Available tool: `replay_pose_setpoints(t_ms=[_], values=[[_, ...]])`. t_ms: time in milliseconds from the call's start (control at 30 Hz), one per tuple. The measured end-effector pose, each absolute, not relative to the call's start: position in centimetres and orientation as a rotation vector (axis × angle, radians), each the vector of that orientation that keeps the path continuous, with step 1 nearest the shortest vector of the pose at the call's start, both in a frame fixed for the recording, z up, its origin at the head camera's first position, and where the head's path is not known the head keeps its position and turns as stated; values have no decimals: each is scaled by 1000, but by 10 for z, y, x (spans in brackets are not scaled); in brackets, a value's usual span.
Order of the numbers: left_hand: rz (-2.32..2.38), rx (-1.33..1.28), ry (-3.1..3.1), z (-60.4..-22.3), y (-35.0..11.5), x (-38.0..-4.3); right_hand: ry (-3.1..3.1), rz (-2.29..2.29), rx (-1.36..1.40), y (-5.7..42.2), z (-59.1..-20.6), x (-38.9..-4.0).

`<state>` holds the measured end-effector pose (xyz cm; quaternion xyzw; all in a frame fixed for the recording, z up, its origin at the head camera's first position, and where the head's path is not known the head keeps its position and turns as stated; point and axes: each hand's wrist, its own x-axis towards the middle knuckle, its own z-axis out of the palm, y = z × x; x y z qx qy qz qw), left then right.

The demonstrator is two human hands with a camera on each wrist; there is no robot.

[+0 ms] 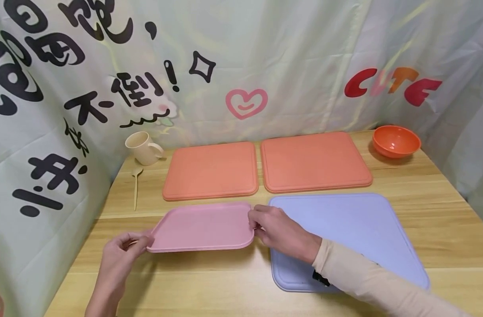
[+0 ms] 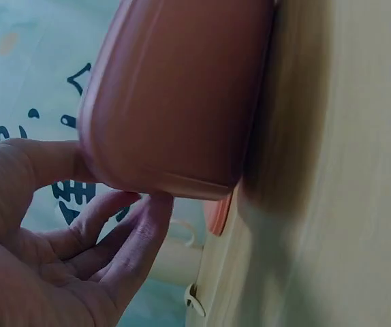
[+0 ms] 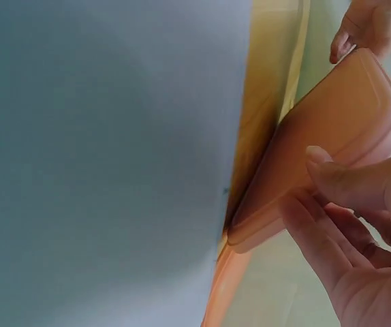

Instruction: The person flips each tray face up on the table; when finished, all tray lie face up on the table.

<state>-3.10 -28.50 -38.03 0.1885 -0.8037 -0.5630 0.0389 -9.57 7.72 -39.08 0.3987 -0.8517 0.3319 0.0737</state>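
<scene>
A pink rectangular tray (image 1: 203, 226) with rounded corners and a low rim is held between both hands, raised over the wooden table, its shadow falling below. My left hand (image 1: 120, 259) pinches its left end near the front corner. At the opposite end, my right hand (image 1: 279, 229) grips the right edge between thumb and fingers. In the left wrist view the tray's underside (image 2: 182, 95) shows above the left fingers. The right wrist view shows the right thumb against the tray (image 3: 338, 122). A blue tray (image 1: 336, 237) lies under the right forearm.
Two orange trays (image 1: 214, 169) lie side by side at the back. A beige mug (image 1: 142, 147) stands at the back left, a beige spoon (image 1: 136, 187) in front of it. An orange bowl (image 1: 396, 141) sits at the back right corner. A printed curtain (image 1: 297, 66) hangs behind the table.
</scene>
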Motion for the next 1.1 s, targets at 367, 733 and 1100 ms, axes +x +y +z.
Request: replay_pose_setpoints(t_ms=[367,733,1100], values=[[-1459,477,-2667,-392,-285,-30,-2766,892,1310,78,-396,-94],[-1242,399,-2824,-402,-285,-34,-2895,862,1395,78,-394,-91],[-1016,189,-2908,-385,-264,-31,-2914,855,1337,96,-382,-87]])
